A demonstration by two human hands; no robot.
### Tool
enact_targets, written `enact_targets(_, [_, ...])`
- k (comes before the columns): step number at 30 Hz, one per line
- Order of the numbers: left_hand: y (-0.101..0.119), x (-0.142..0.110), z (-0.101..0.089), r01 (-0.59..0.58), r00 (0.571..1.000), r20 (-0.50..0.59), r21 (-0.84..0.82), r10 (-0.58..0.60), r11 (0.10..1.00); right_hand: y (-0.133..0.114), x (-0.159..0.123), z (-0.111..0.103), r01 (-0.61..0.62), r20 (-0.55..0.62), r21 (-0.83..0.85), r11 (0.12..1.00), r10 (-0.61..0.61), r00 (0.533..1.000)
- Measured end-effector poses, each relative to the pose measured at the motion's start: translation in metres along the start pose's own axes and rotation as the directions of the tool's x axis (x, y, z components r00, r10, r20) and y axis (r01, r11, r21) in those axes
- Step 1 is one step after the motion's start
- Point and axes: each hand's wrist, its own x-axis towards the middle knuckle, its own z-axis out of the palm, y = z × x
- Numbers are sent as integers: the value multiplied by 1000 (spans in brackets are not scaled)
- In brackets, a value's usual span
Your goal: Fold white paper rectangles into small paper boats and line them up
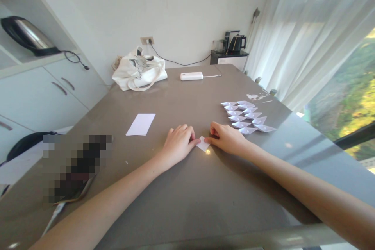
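A small diamond of folded white paper (202, 145) lies on the grey-brown tabletop between my two hands. My left hand (179, 140) has its thumb pressed on the paper's left corner, its fingers curled together. From the other side, my right hand (227, 136) presses its thumb on the right corner, with the fingers bent in. Just beyond my right hand stand rows of folded white paper boats (245, 119). A stack of white paper sheets (140, 124) lies to the left of my left hand.
A pixelated dark device (79, 172) with a white cable lies at the left. Farther back are a white handbag (140, 71) and a white power bank (191, 76). Paper scraps (254, 97) lie by the right edge. A black kettle (237, 43) stands beyond the table.
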Motion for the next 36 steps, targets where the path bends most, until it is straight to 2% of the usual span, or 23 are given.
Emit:
enact_targets(7, [3,-1,-2,-64,998,1,-35,64,997,1,-1,1,-3,-1,6,1000,3,1000])
enact_targets(11, [2,0,-4,-139,990,-6,-52,138,989,7,2,3,42,13,123,992,-44,999])
enact_targets(16, [-6,4,-3,-107,993,38,-159,114,982,17,6,3,85,40,287,954,-101,994])
enact_targets(19, [-9,5,-1,-125,991,19,-196,131,973,18,6,0,81,67,358,930,-112,991])
enact_targets(24, [-8,5,-3,-281,959,-29,-257,283,925,10,1,-9,86,-21,303,949,-84,996])
enact_targets(26, [-6,5,-4,-320,945,-25,-279,326,906,5,-3,-11,158,-32,266,951,-155,987])
enact_targets(28, [-3,5,-4,-303,950,-26,-312,310,901,1,-6,-10,216,-44,215,952,-212,976])
enact_targets(31, [-1,5,0,-202,979,-50,-398,199,895,-3,-8,-7,221,-61,183,958,-214,975])
enact_targets(33, [0,4,3,-159,987,-68,-454,144,877,-2,-7,-5,175,-41,243,954,-170,985])
enact_targets(36, [-2,5,7,-146,989,-81,-557,121,818,2,-3,1,84,4,391,916,-93,996])
